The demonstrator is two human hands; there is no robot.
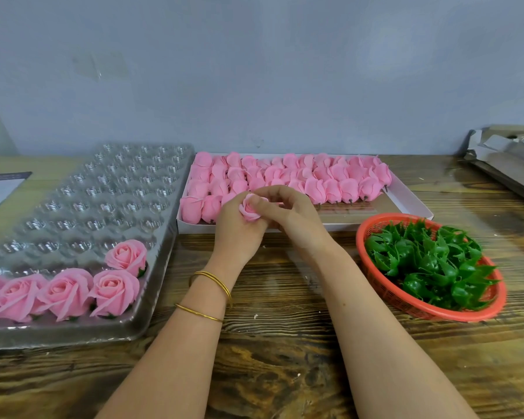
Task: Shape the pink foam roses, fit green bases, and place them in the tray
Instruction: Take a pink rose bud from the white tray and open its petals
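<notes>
Just in front of the box (406,204), at its near edge, the rose (249,210) sits between both hands above the table. The left hand (236,234) cups it from below, fingers curled round its underside. The right hand (288,216) curls over it, thumb pressing on the outer petals. Its spiral face points up and a little toward the wearer, so its long axis runs roughly upright. The stem end is down in the left palm and hidden.

The step in hand looks like shaping, as the rose is still tight like the buds (285,173) lying in rows in the box. I can see no base on it. The next move, I judge, calls for the right hand to let go and reach right of the box to the basket (359,237) for one of the bases (430,261), then seat it under the bloom. Left of the box, the tray (103,192) holds a few finished roses (112,291) in its near cells, with free cells beyond them
</notes>
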